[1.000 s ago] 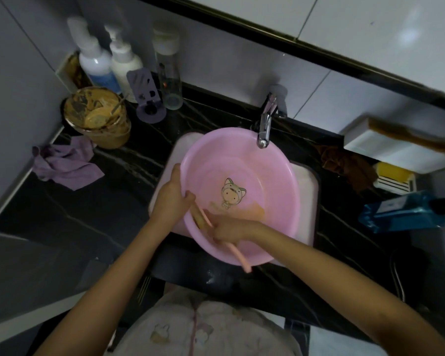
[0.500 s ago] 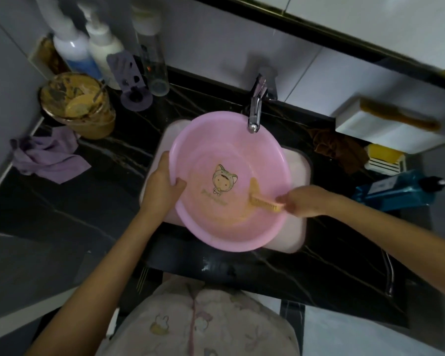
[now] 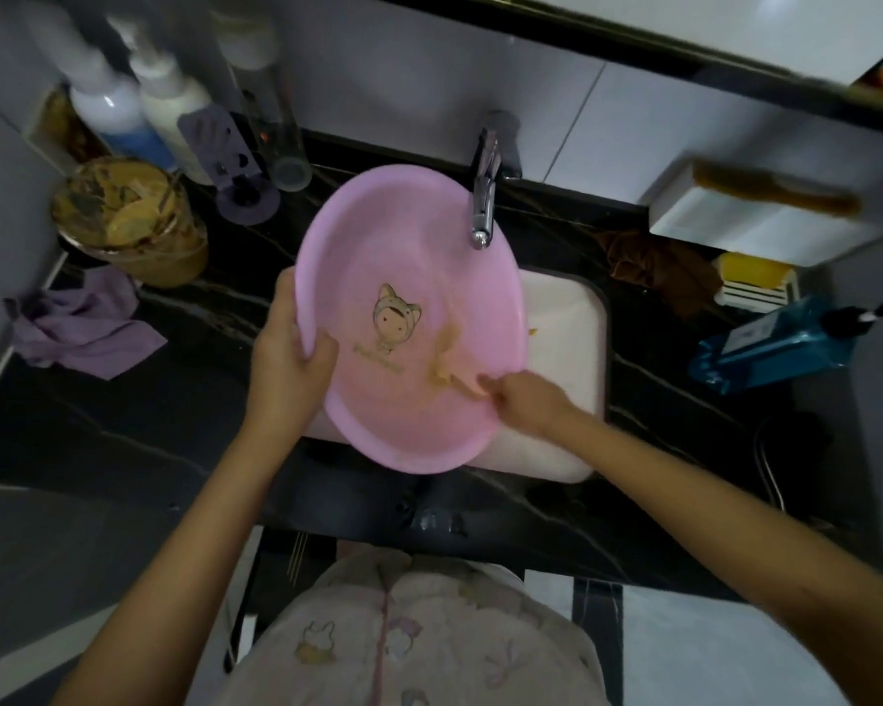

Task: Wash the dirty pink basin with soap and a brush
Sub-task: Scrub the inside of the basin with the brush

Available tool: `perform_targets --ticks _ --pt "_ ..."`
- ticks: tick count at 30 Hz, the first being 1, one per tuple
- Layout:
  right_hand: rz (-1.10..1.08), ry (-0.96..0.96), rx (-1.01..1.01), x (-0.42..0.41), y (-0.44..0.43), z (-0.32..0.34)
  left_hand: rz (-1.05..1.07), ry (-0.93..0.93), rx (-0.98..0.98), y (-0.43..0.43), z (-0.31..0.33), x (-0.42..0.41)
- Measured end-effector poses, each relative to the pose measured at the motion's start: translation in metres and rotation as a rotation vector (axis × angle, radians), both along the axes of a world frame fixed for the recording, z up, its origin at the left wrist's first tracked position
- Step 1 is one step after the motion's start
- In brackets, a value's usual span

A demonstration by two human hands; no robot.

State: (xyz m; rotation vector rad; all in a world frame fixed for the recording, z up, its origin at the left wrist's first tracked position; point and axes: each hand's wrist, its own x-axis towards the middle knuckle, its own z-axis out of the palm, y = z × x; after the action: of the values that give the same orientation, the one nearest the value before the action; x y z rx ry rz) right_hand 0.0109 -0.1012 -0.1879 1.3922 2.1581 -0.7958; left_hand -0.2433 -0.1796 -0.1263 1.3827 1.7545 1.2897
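Note:
The pink basin [image 3: 378,236] with a cartoon cat print sits tilted over the white sink [image 3: 567,349], its left side raised. My left hand [image 3: 291,349] grips its left rim, thumb inside. My right hand [image 3: 526,400] is inside the basin's lower right part, shut on a small pale brush [image 3: 447,366] whose bristles press on a brownish smear on the basin floor. The brush is blurred by motion.
The chrome tap [image 3: 483,196] hangs over the basin's far rim. On the black counter: a dirty brown bowl [image 3: 128,216], a purple cloth [image 3: 77,323], pump bottles [image 3: 139,109] at left, a brown rag [image 3: 653,267], yellow soap [image 3: 753,270] and a blue bottle [image 3: 776,343] at right.
The basin has tipped up on its left side and shifted left, uncovering the sink's right part. My right hand has moved the brush from the near left wall to the right part of the basin floor.

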Motion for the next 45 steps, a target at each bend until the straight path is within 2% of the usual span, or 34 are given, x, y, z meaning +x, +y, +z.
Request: perform_targets --ticks 3,6,10,12,15,18,21,23,24,27,28,30,33,34,37,38,41,42,43,45 --pt "-0.086 0.104 -0.185 -0.014 -0.035 0.009 0.021 0.028 -0.01 0.001 0.0 0.0" --pt "-0.194 0.286 -0.361 -0.037 -0.052 0.035 0.032 0.049 -0.013 0.0 0.0 0.001" --pt "-0.509 0.538 -0.659 -0.043 -0.056 0.061 0.022 0.061 0.001 -0.001 0.001 0.002" --pt "-0.488 0.522 -0.723 -0.027 -0.054 0.066 0.031 0.059 -0.011 -0.002 0.001 0.0" --pt "-0.373 0.329 -0.647 0.01 -0.043 0.065 0.031 0.086 -0.028 -0.002 0.001 -0.004" --pt "-0.26 0.067 -0.301 0.034 -0.006 0.052 0.007 0.104 -0.03 0.002 0.005 -0.005" --pt "-0.02 -0.171 0.127 0.036 0.032 0.033 0.006 0.116 -0.04 0.003 0.007 -0.004" --pt "-0.003 -0.195 0.249 0.029 0.04 0.026 0.017 0.123 -0.051 0.003 0.006 -0.004" --pt "-0.037 -0.158 0.181 0.023 0.035 0.025 0.018 0.13 -0.047 0.004 0.006 -0.004" --pt "-0.133 0.037 -0.274 0.003 -0.011 0.033 0.018 0.137 -0.039 0.005 0.007 -0.001" --pt "-0.148 0.079 -0.361 0.001 -0.02 0.038 0.025 0.134 -0.041 0.005 0.007 -0.001" --pt "-0.14 0.078 -0.309 0.006 -0.006 0.037 0.03 0.132 -0.041 0.005 0.008 -0.002" --pt "-0.16 -0.088 0.048 0.016 0.032 0.032 0.032 0.131 -0.05 0.005 0.009 -0.001" --pt "-0.173 -0.096 0.061 0.013 0.033 0.03 0.036 0.129 -0.053 0.005 0.009 0.0" --pt "-0.192 0.016 -0.29 -0.007 0.01 0.023 0.047 0.136 -0.06 0.006 0.007 -0.001" --pt "-0.175 0.008 -0.305 -0.008 0.007 0.021 0.049 0.138 -0.061 0.005 0.006 -0.002" --pt "-0.171 -0.066 0.026 -0.003 0.024 0.02 0.046 0.142 -0.055 0.004 0.004 -0.003" --pt "-0.21 -0.071 0.059 -0.002 0.024 0.022 0.045 0.141 -0.054 0.004 0.004 -0.002" --pt "-0.241 -0.054 0.012 -0.006 0.018 0.024 0.047 0.142 -0.051 0.004 0.004 -0.002" --pt "-0.275 0.024 -0.232 -0.021 -0.012 0.035 0.05 0.138 -0.046 0.005 0.004 -0.002"
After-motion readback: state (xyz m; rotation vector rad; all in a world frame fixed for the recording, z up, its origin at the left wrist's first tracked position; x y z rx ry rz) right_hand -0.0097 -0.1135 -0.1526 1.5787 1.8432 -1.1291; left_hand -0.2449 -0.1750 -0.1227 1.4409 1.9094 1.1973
